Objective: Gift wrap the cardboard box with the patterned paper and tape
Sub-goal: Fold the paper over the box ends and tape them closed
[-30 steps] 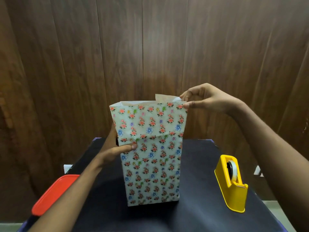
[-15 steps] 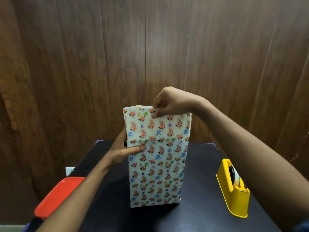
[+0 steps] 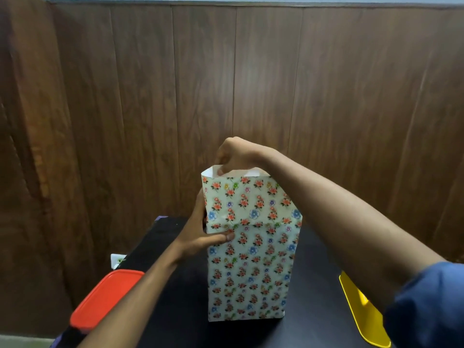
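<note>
Left hand (image 3: 198,237) gripping wrapped box (image 3: 251,259), right hand (image 3: 236,156) pinching paper top, red lid (image 3: 105,300) nearby

Red lid (image 3: 106,298); black table (image 3: 175,310); wooden wall (image 3: 251,84).

One wrapped box (image 3: 251,247); one yellow tape dispenser (image 3: 361,312); one red lid (image 3: 105,300); two hands: left hand (image 3: 200,237), right hand (image 3: 238,156); one desk (image 3: 175,310).

The patterned paper (image 3: 251,259) is showing red, blue and green flowers on white; the tabletop (image 3: 175,310) is looking black, the lid (image 3: 105,300) red, the dispenser (image 3: 361,312) yellow.
</note>
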